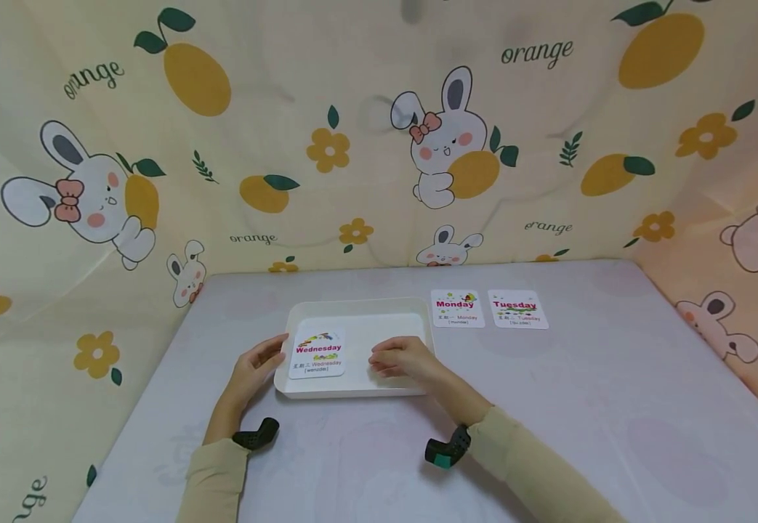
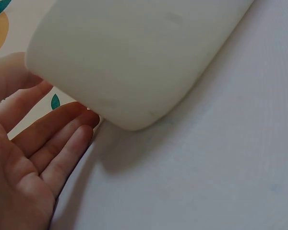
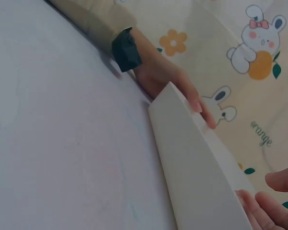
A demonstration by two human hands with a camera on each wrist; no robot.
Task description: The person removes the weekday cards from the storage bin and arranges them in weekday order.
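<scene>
A white rectangular tray (image 1: 365,391) stands on the table, with a square "Wednesday" card (image 1: 317,361) lying in its left part. My left hand (image 1: 253,370) rests against the tray's left end. In the left wrist view, its fingers (image 2: 62,134) are loosely extended along the outside of the tray's wall. Over the right part of the tray is my right hand (image 1: 411,360), its fingers loosely bent and nothing visible in them. The right wrist view shows its thumb (image 3: 282,180) apart from the fingers.
Beyond the tray's right back corner, a "Monday" card (image 1: 457,309) and a "Tuesday" card (image 1: 518,310) lie side by side. A pale cloth covers the table (image 1: 588,407). Printed curtains (image 1: 352,181) with rabbits and oranges enclose the back and sides.
</scene>
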